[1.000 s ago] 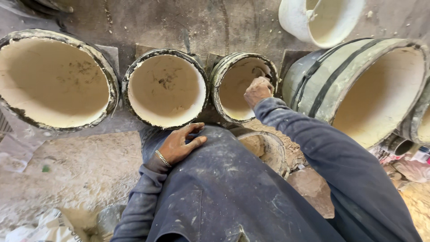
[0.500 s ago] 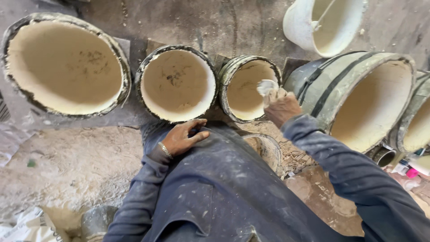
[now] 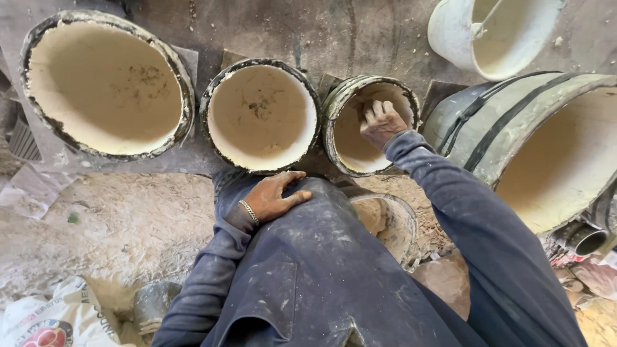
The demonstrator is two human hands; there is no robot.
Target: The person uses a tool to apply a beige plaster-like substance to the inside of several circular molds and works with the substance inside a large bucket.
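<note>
Since half a second ago, the right hand (image 3: 380, 122) had gone down into the small mould (image 3: 360, 138) at upper centre, fingers flat on its pale lining. The left hand (image 3: 275, 196) rested open on the knee. The neighbouring moulds looked already lined; smoothing seemed unfinished.

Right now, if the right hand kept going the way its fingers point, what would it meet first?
The right hand reaches into the small round mould; straight on it would probably meet that mould's pale inner wall, though depth is unclear.

Dusty, rubble-strewn ground (image 3: 116, 225) in daylight, stained grey concrete wall (image 3: 360, 32) behind.
</note>
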